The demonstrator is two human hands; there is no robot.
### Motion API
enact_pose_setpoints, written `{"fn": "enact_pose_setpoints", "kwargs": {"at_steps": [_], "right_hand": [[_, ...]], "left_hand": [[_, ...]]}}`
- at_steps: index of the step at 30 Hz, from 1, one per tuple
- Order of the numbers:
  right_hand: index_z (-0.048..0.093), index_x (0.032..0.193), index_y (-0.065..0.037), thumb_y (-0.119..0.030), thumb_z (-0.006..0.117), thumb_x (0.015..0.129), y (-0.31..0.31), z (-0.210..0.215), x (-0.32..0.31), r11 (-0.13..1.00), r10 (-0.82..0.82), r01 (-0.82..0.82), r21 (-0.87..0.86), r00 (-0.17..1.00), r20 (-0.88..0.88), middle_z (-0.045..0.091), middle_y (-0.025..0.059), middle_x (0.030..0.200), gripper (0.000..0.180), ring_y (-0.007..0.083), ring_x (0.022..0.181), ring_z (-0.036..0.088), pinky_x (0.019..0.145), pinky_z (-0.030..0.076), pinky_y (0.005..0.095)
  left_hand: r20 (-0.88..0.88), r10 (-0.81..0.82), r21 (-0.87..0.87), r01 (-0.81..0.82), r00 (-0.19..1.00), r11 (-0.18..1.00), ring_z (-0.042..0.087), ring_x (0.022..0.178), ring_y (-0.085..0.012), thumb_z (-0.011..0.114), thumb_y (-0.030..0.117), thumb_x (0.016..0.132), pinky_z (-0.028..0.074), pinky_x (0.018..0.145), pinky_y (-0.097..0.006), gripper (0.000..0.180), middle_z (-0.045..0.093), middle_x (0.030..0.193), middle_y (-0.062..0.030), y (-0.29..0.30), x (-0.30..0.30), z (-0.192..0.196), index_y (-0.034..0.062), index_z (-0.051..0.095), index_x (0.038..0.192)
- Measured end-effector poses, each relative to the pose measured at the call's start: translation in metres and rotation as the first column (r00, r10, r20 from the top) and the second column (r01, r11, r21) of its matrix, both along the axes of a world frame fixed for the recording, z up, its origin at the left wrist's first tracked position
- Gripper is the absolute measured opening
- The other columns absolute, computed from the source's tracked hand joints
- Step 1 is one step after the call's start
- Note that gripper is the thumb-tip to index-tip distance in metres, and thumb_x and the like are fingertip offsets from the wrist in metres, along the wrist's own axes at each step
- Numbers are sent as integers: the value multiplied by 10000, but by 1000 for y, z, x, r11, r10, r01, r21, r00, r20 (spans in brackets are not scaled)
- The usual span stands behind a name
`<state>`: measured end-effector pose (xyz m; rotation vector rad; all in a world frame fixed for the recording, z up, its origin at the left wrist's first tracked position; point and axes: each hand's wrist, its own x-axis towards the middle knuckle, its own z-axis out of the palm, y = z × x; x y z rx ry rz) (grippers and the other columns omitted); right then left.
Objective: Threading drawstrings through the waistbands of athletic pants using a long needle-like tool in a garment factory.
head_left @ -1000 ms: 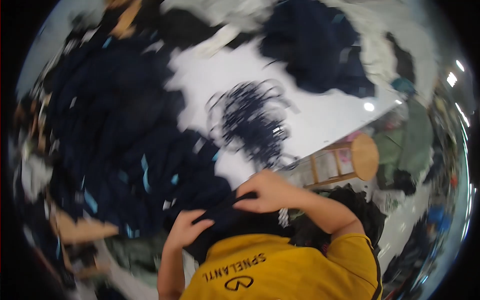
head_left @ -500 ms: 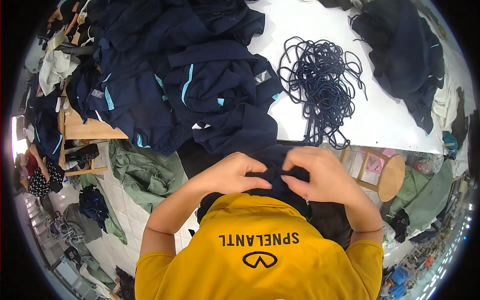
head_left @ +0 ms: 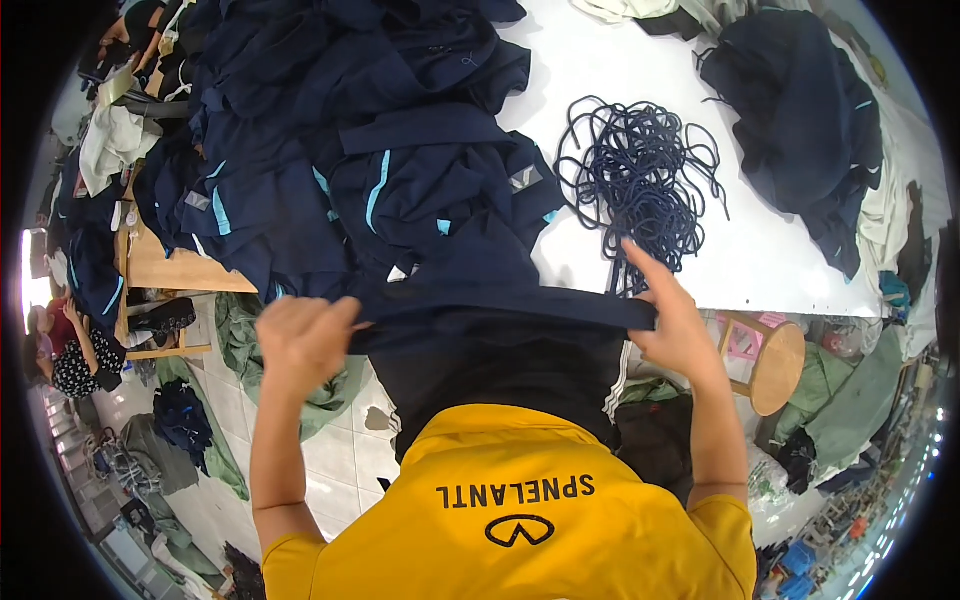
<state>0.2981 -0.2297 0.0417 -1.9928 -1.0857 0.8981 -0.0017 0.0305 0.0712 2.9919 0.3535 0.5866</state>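
A navy garment [head_left: 480, 308] is stretched taut sideways in front of my body, with a straight folded band along its edge. My left hand [head_left: 305, 345], a little blurred, is closed round the band's left end. At the right end my right hand [head_left: 672, 318] grips the band, its index finger pointing up towards a tangled pile of navy cords [head_left: 645, 185]. Beyond the band, the cloth runs into a large heap of navy garments [head_left: 290, 140] with light blue strips and small pale labels. Which piece of cloth ends where is hard to make out.
Under the heap and cords is a white tabletop [head_left: 760, 265], its near edge just beyond my hands. Another navy bundle [head_left: 810, 130] lies at the far right. A round wooden stool [head_left: 778, 368] stands right; green cloth [head_left: 235, 340] lies on the floor left. Seated people are at far left.
My hands have moved from close together at the middle to wide apart. The garment's band, bunched between them before, is now pulled straight. The cords and heap remain on the table.
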Motion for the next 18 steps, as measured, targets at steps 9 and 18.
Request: {"fn": "enact_pose_setpoints", "kwargs": {"at_steps": [9, 18], "right_hand": [[389, 1366, -70, -53, 732, 664, 40, 31, -48, 793, 150, -304, 528, 937, 314, 362, 234, 1413, 782, 427, 1229, 434, 985, 395, 410], [693, 887, -16, 20, 699, 732, -1, 54, -8, 981, 80, -93, 170, 993, 81, 682, 114, 764, 160, 211, 645, 655, 584, 492, 254]], "left_hand": [[155, -304, -22, 311, 940, 950, 486, 521, -134, 635, 167, 656, 368, 493, -272, 161, 431, 585, 28, -19, 77, 19, 155, 633, 816], [-110, -319, -779, 117, 941, 615, 621, 681, -305, 693, 385, 784, 451, 560, -360, 329, 651, 741, -94, -64, 83, -50, 63, 652, 839]]}}
